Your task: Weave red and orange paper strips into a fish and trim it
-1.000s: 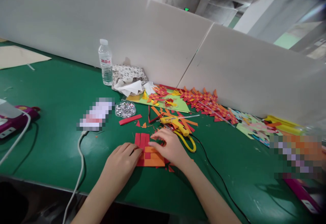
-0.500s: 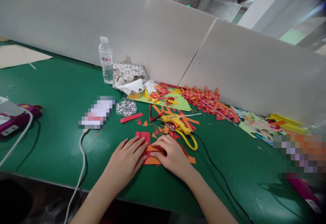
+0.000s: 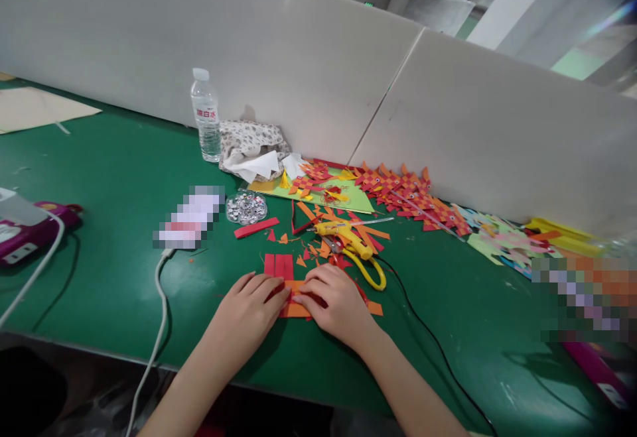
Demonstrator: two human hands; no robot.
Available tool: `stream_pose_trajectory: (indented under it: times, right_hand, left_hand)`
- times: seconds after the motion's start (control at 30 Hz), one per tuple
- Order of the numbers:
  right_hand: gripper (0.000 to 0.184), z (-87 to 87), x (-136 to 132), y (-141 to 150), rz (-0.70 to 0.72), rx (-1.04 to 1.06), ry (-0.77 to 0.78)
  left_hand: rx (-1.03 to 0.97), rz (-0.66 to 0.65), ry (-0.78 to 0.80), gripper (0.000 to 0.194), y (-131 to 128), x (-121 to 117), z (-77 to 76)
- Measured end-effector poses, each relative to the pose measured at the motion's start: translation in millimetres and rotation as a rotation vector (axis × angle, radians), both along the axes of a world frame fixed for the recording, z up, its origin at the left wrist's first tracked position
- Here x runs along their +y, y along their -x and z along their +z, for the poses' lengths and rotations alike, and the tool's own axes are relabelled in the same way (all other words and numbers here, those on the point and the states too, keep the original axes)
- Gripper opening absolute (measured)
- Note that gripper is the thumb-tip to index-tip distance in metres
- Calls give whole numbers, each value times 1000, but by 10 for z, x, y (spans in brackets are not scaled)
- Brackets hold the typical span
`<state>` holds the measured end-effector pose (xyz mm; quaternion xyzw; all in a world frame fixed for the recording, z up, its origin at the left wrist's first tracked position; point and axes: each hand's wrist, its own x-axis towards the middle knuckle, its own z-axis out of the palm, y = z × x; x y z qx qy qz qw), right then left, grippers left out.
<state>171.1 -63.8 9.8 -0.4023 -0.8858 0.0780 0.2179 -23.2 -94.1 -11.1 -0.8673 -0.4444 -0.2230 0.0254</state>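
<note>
Red paper strips (image 3: 283, 266) stand out beyond my fingers, laid crosswise with orange paper strips (image 3: 296, 310) flat on the table. From the left, my left hand (image 3: 252, 306) presses on this weave, its fingers bent and its fingertips and thumb closed on the strips. Opposite it, my right hand (image 3: 337, 299) has thumb and forefinger pinched on the strips, close to the left fingertips. The middle of the weave is partly hidden by the fingers. Just beyond my right hand lie a yellow glue gun (image 3: 346, 233) and yellow-handled scissors (image 3: 373, 274) among paper scraps.
Behind are a dish of googly eyes (image 3: 246, 207), a water bottle (image 3: 206, 119), a tissue pouch (image 3: 253, 142) and woven paper fish (image 3: 398, 191). A blurred-out phone (image 3: 192, 218) with a white cable lies left. A black cord (image 3: 423, 331) runs past my right arm.
My left fingers, stretched over the red strips before, have drawn back and bent in toward the orange strips. More of the red strips shows. The right hand has hardly moved.
</note>
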Motion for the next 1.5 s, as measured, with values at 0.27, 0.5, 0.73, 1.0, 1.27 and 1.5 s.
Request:
stream_pose_trajectory:
  times: [0.27, 0.5, 0.73, 1.0, 1.27, 1.5]
  right_hand:
    - [12, 8, 92, 251, -61, 121, 89]
    - [24, -13, 394, 441, -117, -22, 154]
    - [19, -80, 439, 427, -181, 146, 260]
    - [16, -134, 465, 433, -209, 181, 245]
    - [9, -151, 427, 451, -196, 240, 197]
    - [13, -166, 362, 414, -62, 227, -33]
  left_hand:
    - [1, 26, 24, 20, 9, 4, 13]
    - [79, 49, 26, 23, 6, -12, 39]
    - [169, 121, 8, 28, -57, -75, 18]
    - [171, 192, 74, 38, -130, -173, 20]
    - [164, 240, 55, 45, -202, -296, -16]
    - [64, 246, 76, 45, -182, -274, -46]
